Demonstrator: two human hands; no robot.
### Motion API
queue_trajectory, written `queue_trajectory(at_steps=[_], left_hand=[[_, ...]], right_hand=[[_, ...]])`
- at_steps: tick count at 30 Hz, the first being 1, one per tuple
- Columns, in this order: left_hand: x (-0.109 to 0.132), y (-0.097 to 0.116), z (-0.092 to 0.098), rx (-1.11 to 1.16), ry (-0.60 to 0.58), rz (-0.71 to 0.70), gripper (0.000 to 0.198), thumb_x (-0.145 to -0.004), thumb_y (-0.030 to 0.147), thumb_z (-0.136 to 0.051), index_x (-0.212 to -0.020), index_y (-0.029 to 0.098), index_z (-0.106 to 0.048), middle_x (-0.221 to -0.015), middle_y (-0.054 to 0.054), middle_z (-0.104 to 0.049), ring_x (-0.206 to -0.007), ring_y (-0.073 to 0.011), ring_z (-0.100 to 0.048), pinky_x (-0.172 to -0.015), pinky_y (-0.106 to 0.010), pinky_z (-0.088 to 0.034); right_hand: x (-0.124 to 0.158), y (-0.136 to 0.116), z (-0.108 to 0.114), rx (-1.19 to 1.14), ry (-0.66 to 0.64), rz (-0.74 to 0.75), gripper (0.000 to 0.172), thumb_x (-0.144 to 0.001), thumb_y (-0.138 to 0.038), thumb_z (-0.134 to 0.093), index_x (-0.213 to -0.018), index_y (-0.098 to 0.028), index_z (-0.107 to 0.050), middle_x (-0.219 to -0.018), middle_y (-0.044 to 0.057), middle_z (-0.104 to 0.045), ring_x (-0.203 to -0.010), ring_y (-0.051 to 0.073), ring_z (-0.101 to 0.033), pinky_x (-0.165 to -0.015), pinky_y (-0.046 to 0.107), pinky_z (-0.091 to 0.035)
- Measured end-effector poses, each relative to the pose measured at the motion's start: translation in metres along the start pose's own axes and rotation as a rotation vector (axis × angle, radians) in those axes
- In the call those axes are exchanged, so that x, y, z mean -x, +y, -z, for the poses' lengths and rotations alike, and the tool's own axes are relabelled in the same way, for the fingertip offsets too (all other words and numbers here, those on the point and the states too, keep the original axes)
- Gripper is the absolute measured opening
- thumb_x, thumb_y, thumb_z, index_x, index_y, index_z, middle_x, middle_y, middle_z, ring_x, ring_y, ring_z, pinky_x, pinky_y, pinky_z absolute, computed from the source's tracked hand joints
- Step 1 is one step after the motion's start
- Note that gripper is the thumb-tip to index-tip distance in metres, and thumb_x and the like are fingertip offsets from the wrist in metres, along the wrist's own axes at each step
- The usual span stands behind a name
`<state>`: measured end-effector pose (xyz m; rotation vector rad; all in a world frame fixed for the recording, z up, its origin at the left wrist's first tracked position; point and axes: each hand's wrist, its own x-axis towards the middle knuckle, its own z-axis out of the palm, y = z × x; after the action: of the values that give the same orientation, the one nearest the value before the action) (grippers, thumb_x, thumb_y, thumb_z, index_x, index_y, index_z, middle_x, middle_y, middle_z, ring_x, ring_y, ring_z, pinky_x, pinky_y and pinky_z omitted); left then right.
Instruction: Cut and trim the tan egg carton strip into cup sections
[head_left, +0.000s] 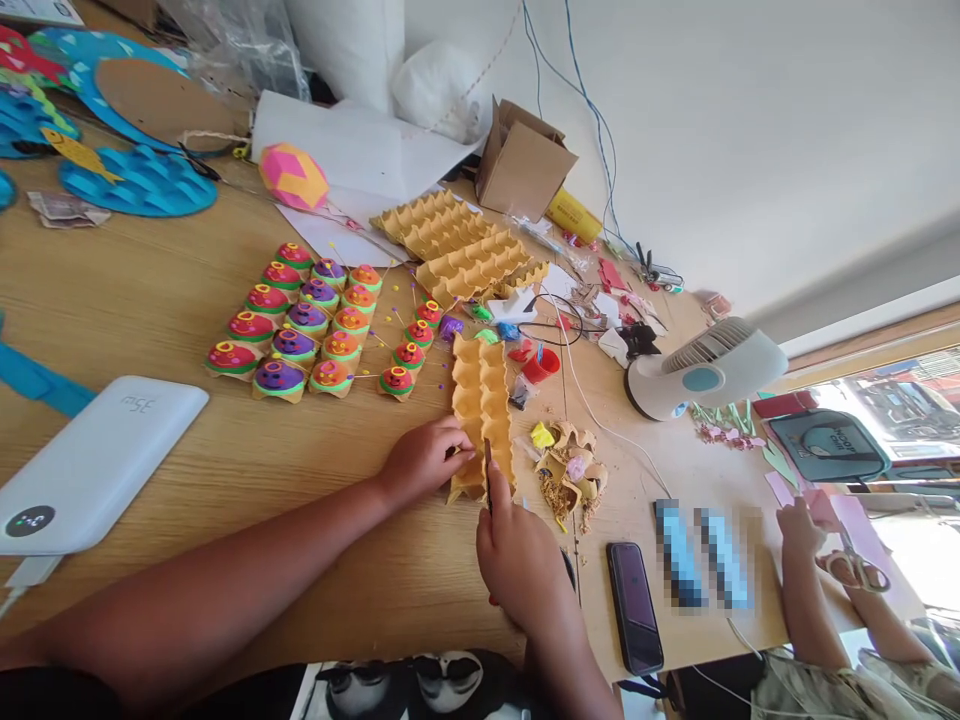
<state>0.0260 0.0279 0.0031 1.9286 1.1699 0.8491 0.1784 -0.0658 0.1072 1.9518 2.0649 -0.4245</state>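
My left hand (425,460) is closed on the left edge of a yellow-brown egg carton piece (469,385), which lies lengthwise on the table. In my right hand (521,560) is a slim knife (489,478), its dark blade pointing away from me and resting along the carton's cups. My fist hides most of its handle. To the left stand rows of painted carton cups (306,318) in red, purple and orange with smiling faces. A shorter row of red faced cups (409,355) sits nearer the carton piece.
More egg cartons (469,240) lie behind. A red cup (540,366), carton scraps with crumbs (571,470), a phone (634,607) and a fan (705,368) are on the right. A power bank (101,465) lies left. Another person's hand (801,525) is near scissors (855,570) at far right.
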Motion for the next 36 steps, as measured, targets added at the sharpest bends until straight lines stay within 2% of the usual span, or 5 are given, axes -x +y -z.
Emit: queue_trajectory(at_steps=[15, 21, 28, 36], left_hand=[[-0.0001, 0.0014, 0.0008, 0.015, -0.01, 0.02, 0.016, -0.091, 0.031, -0.066, -0.081, 0.02, -0.069, -0.088, 0.001, -0.063, -0.077, -0.0131, -0.059, -0.066, -0.025, -0.038], [-0.0002, 0.0008, -0.0001, -0.014, -0.004, 0.027, 0.015, -0.091, 0.03, -0.066, -0.081, 0.019, -0.068, -0.087, 0.001, -0.063, -0.071, -0.0118, -0.057, -0.064, -0.025, -0.037], [0.0002, -0.0001, 0.0012, 0.007, -0.005, -0.003, 0.017, -0.092, 0.031, -0.065, -0.081, 0.02, -0.068, -0.088, 0.0, -0.063, -0.078, -0.0137, -0.059, -0.068, -0.025, -0.039], [-0.0006, -0.0016, -0.0002, -0.008, -0.01, 0.005, 0.016, -0.092, 0.03, -0.064, -0.08, 0.02, -0.067, -0.086, 0.0, -0.063, -0.074, -0.0129, -0.058, -0.064, -0.025, -0.037]], right_hand=[[-0.0061, -0.0044, -0.0051, 0.062, 0.036, 0.0, 0.059, -0.102, -0.023, -0.034, -0.158, -0.009, -0.026, -0.092, 0.012, -0.077, -0.075, 0.022, -0.073, -0.061, 0.028, -0.047], [-0.0009, -0.003, -0.0029, 0.047, -0.009, 0.006, 0.057, -0.102, -0.022, -0.034, -0.158, -0.011, -0.027, -0.096, 0.011, -0.077, -0.076, 0.021, -0.073, -0.062, 0.027, -0.048], [-0.0059, -0.0047, -0.002, 0.046, 0.017, -0.001, 0.059, -0.102, -0.023, -0.034, -0.159, -0.01, -0.025, -0.098, 0.013, -0.077, -0.077, 0.022, -0.073, -0.064, 0.029, -0.048], [-0.0013, -0.0031, -0.0008, 0.026, -0.017, 0.004, 0.057, -0.103, -0.023, -0.033, -0.158, -0.011, -0.027, -0.096, 0.012, -0.077, -0.078, 0.022, -0.073, -0.065, 0.029, -0.048]])
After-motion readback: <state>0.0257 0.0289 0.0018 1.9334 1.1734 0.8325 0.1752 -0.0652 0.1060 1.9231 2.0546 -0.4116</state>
